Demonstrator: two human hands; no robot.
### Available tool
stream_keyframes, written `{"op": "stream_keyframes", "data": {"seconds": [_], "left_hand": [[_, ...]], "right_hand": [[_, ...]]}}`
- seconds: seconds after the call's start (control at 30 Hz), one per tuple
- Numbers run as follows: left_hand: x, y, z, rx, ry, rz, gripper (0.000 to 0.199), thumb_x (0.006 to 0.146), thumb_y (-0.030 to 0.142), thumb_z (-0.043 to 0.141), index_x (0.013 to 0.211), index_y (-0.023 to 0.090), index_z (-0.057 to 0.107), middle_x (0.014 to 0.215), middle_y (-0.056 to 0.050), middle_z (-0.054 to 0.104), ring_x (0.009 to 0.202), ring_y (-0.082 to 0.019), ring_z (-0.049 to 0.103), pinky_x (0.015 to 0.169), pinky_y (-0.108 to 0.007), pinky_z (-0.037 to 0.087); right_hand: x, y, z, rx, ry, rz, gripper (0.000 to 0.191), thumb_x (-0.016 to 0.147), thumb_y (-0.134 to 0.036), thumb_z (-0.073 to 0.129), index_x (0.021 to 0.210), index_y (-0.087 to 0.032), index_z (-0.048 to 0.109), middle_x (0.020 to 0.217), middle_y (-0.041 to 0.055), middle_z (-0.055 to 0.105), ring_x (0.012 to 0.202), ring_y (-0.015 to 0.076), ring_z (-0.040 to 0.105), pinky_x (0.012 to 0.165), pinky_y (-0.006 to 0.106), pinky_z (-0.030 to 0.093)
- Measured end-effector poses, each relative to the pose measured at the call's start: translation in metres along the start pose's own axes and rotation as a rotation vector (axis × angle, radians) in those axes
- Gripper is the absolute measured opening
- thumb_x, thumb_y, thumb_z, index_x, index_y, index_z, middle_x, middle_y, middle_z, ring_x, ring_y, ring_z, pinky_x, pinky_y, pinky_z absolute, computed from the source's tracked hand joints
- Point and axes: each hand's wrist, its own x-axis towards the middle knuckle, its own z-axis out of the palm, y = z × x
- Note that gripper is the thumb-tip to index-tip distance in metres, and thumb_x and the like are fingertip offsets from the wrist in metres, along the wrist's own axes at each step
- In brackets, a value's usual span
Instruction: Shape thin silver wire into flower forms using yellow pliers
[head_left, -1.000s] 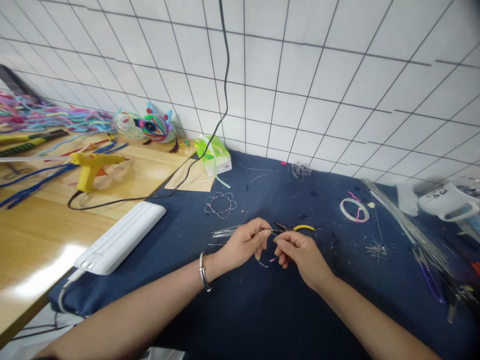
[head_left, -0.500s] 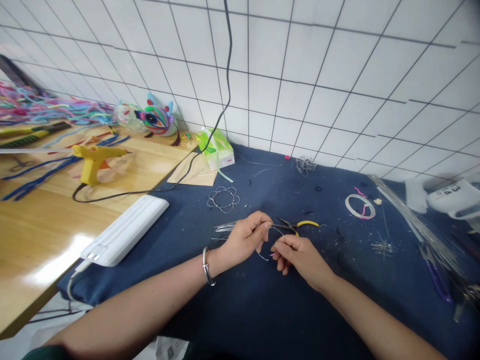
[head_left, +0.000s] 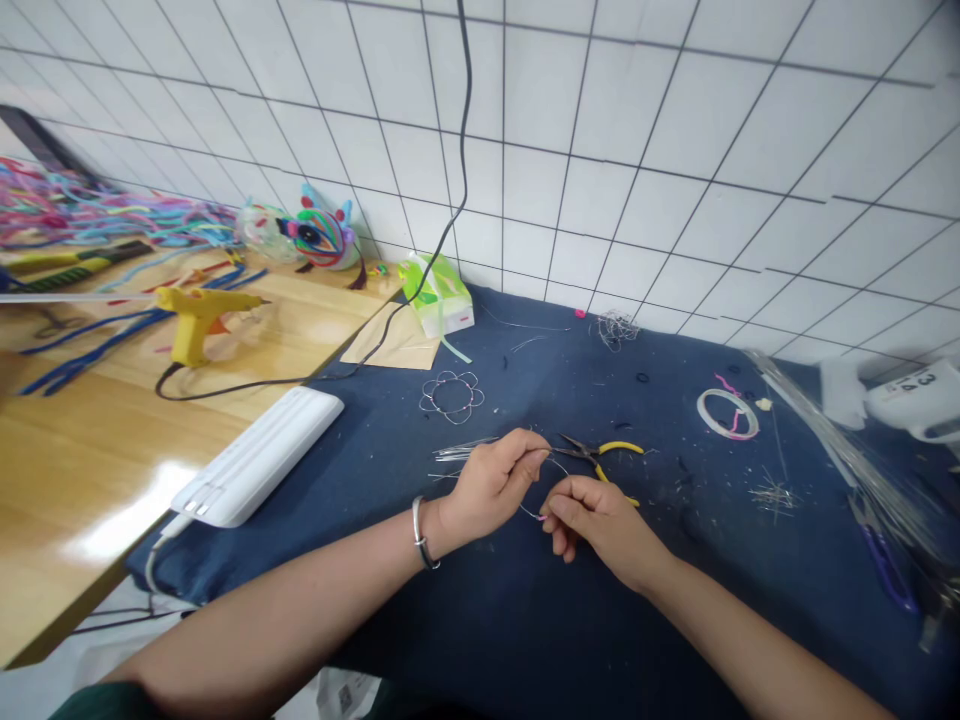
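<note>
Both hands are on one thin silvery wire (head_left: pixel 559 465), bent into a curve, above the dark blue cloth. My left hand (head_left: pixel 495 490) pinches it between thumb and forefinger. With closed fingertips, my right hand (head_left: pixel 600 520) grips the wire further along, where a small pink piece shows at the fingers. Just behind the hands lie pliers (head_left: pixel 619 447) with yellow handles, their jaws pointing left. Several straight wire lengths (head_left: pixel 459 454) rest beside my left hand. Behind them is a flower-shaped wire ring (head_left: pixel 478 397) with looped petals.
A white power bank (head_left: pixel 259 460) lies at the left, near a yellow glue gun (head_left: pixel 193 325) on the wooden table (head_left: pixel 90 450). To the right are a tape-like ring (head_left: pixel 705 412), wire scraps (head_left: pixel 775 495), long wires (head_left: pixel 814 425) and purple-handled scissors (head_left: pixel 889 570). A black cable (head_left: pixel 463 150) hangs down the wall.
The curved wire's lower end has come to my right fingers, beside the pink piece; earlier a gap lay between them. The whole view has shifted slightly.
</note>
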Motion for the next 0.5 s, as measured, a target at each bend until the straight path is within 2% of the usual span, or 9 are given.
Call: {"op": "stream_keyframes", "data": {"seconds": [0.5], "left_hand": [[-0.0021,0.0013,0.0015,-0.056,0.048,0.004,0.011,0.088,0.019,0.041,0.092,0.016,0.051,0.066,0.003,0.052,0.052,-0.004,0.049,0.051,-0.015,0.040]], "right_hand": [[0.0009,-0.0005,-0.0019,-0.046,0.048,-0.011,0.020,0.083,-0.032,0.048,0.076,-0.015,0.056,0.068,-0.0001,0.058,0.053,0.0087,0.055,0.047,0.021,0.045]]}}
